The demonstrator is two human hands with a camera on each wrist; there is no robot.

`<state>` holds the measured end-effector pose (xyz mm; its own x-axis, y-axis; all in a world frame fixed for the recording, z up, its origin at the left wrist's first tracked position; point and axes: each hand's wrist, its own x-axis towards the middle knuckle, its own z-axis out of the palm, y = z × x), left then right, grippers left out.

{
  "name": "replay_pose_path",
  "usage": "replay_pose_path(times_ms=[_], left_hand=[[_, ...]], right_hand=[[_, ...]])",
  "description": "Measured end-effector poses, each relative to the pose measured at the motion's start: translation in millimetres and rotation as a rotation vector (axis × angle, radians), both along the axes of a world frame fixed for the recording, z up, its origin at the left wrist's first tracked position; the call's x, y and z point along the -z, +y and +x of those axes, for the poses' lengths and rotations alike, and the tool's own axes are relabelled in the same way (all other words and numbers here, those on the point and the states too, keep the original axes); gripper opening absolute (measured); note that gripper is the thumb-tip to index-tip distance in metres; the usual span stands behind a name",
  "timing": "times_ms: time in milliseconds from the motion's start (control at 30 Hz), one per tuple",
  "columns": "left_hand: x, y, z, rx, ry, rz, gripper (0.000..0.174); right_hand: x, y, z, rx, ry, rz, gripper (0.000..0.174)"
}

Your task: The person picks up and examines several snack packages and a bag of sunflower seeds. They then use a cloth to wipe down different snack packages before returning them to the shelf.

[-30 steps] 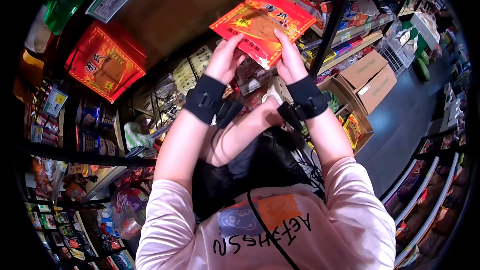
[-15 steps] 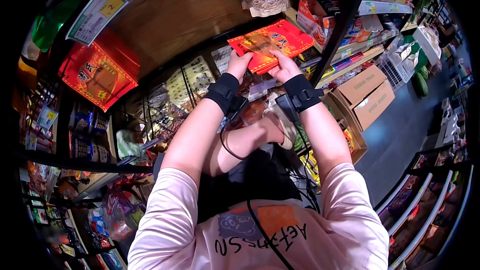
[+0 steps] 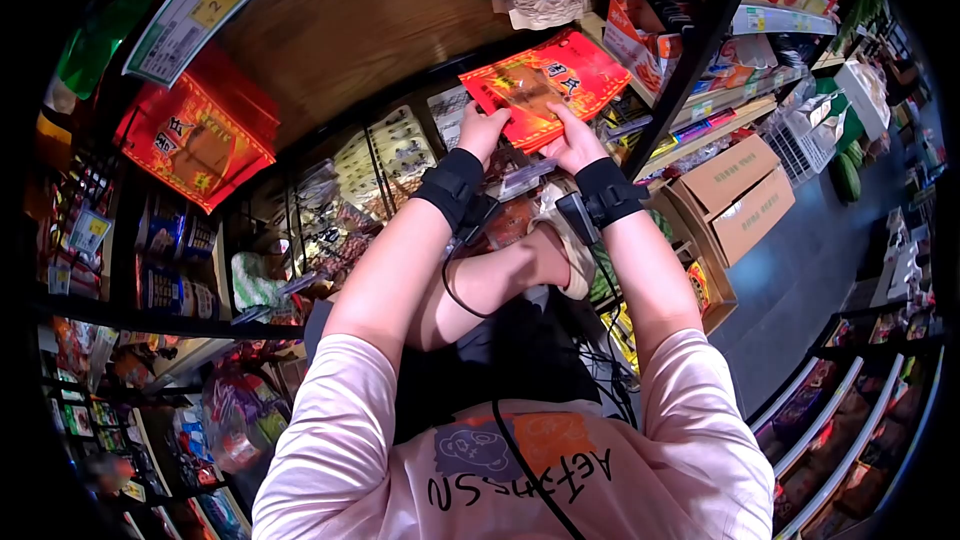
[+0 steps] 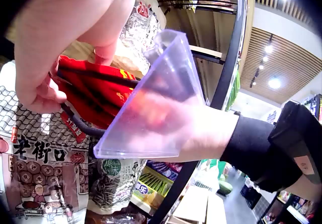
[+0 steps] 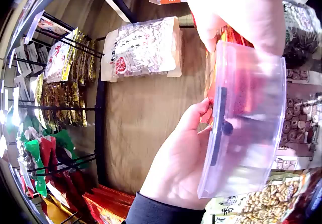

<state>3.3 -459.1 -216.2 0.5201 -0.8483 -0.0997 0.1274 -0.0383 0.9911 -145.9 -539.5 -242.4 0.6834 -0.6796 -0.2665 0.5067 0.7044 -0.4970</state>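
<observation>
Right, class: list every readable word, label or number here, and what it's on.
"老街口": bag, left-wrist view.
"2": price tag, upper left, head view.
"氏": held red packet and shelved red packets; preceding character unclear.
Shirt lettering: inverted, uncertain.
Remaining text: too small or blurred to quote reliably.

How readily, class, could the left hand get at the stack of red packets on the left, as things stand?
Probably not at once: the left hand is holding a red packet, though the way to the stack looks largely free.
</observation>
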Motion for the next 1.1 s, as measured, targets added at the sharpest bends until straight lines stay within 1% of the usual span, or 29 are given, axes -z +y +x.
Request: replay_pose_path(times_ms=[67,133,233,267,333,367,467,500,533,600,667,733,833,933,967,1067,1100], left_hand=[[-6.1,6.3,-3.3,-0.024,-0.022,0.084,0.057],[0.3,7.8,1.0,-0.013,0.011,0.068,0.055],[7.9,11.0,7.7,-0.005,0.023,0.094,0.05],[9.8,11.4,10.2,-0.004,0.021,0.11,0.048],[7.0,14.8,11.3,-0.003,0.049,0.1,0.044],[5.4,16.0,11.5,-0.002,0.063,0.095,0.042],[-17.8,25.7,11.1,0.021,0.077,0.084,0.042],[-18.3,24.9,12.8,-0.008,0.05,0.052,0.048],[-27.9,28.6,10.7,-0.034,0.11,0.028,0.051],[-46.2,33.4,8.8,-0.087,0.228,-0.02,0.057],[-51.6,34.4,14.0,-0.106,0.276,-0.001,0.071],[-48.7,35.9,25.5,0.02,0.352,-0.025,0.069],[-46.7,41.2,31.1,0.266,0.46,-0.116,0.062],[-53.5,48.7,29.7,0.256,0.625,-0.18,0.058],[-58.8,53.5,32.3,0.315,0.702,-0.204,0.049],[-42.1,43.7,36.8,0.224,0.646,-0.099,0.039],[-38.0,41.3,35.6,0.195,0.664,-0.075,0.031]], right_hand=[[2.8,0.5,0.1,-0.012,0.006,-0.009,0.036],[6.3,-2.3,-0.1,-0.055,0.015,-0.013,0.036],[5.1,1.8,3.0,0.024,-0.018,-0.053,0.035],[2.3,2.5,3.4,0.07,0.015,-0.079,0.035],[-6.1,3.8,2.1,0.161,0.08,-0.131,0.035],[-11.0,3.2,-1.5,0.159,0.103,-0.162,0.035],[-49.9,15.1,-13.4,0.197,0.189,-0.307,0.035],[-53.2,7.3,-19.1,0.168,0.303,-0.349,0.036],[-61.2,2.9,-21.7,0.149,0.293,-0.391,0.036],[-80.7,7.7,-25.7,0.145,0.218,-0.318,0.036],[-80.0,-6.0,-33.9,0.082,0.245,-0.255,0.037],[-73.8,-15.7,-34.3,0.005,0.258,-0.246,0.036],[-64.7,-28.3,-24.8,-0.088,0.288,-0.286,0.035],[-56.5,-43.5,-8.7,-0.142,0.323,-0.331,0.034],[-53.6,-49.4,-1.9,-0.157,0.337,-0.348,0.033],[-47.4,-64.3,16.8,-0.193,0.372,-0.381,0.032],[-49.8,-63.8,21.8,-0.209,0.387,-0.386,0.032]])
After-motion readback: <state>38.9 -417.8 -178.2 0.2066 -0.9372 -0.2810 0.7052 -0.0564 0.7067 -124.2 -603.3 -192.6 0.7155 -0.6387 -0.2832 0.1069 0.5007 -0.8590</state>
